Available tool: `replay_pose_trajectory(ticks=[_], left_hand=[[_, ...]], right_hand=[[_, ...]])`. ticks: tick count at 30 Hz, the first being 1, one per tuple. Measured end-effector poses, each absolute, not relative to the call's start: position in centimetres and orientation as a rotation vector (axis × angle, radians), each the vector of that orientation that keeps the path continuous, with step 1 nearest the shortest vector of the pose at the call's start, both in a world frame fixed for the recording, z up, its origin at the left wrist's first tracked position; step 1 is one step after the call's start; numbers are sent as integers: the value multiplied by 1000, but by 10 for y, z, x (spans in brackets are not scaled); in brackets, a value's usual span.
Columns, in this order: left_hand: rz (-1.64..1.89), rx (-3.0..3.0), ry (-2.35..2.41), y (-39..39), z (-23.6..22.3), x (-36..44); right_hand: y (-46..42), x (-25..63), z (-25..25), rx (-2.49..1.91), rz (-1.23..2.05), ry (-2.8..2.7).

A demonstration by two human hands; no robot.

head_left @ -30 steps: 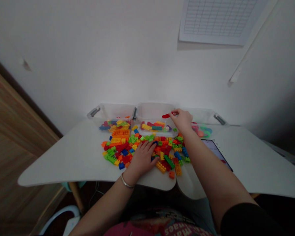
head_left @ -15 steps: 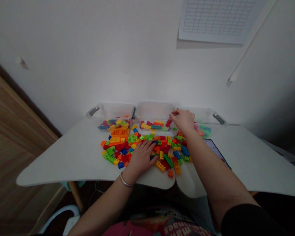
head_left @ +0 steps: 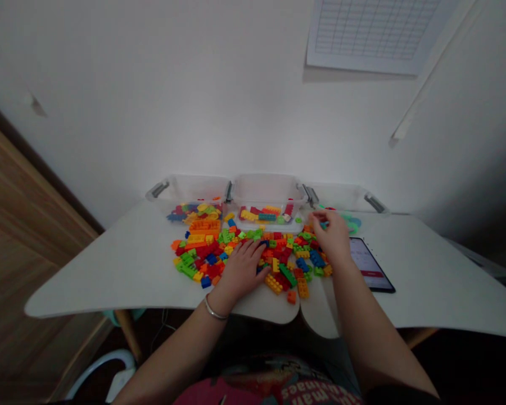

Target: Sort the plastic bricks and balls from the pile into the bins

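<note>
My left hand (head_left: 245, 269) lies on the pile of coloured toy building bricks (head_left: 200, 251), fingers spread and palm down. A dark blue brick (head_left: 263, 243) is at its fingertips. My right hand (head_left: 334, 235) hovers over the pile's right edge, in front of the right-hand clear box. Its fingers are loosely curved, with a gap by the thumb and no brick visible in them; a bluish patch shows through the gap. Behind the pile, the middle clear box (head_left: 266, 188) holds several bricks, among them a teal brick (head_left: 267, 217).
A left clear box (head_left: 198, 188) holds mixed bricks, and the right clear box (head_left: 341, 194) holds green and red pieces. To the right of the pile lies a tablet (head_left: 373, 270) with a lit screen. The white table (head_left: 122, 270) has a gap at its front edge.
My right hand has moved from the middle box's right side down and to the right, uncovering that box's corner and more of the tablet. My left hand has stayed on the pile.
</note>
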State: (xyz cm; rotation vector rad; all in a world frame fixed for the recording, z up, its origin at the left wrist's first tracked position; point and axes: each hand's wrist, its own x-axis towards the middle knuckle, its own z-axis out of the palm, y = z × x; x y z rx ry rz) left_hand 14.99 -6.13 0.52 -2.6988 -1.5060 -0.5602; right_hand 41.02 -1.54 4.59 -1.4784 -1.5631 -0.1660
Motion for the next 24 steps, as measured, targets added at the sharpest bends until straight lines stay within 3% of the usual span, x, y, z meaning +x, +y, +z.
replay_pose_trajectory(ticks=[7,24], left_hand=[[-549,-2699,-1507,-61,5,150],[-533,-2693,-1508,-61,6,150]], right_hand=[[-28,407,12,-1878,-319,-1827],[-25,403,1,-2034,-301,-1868]])
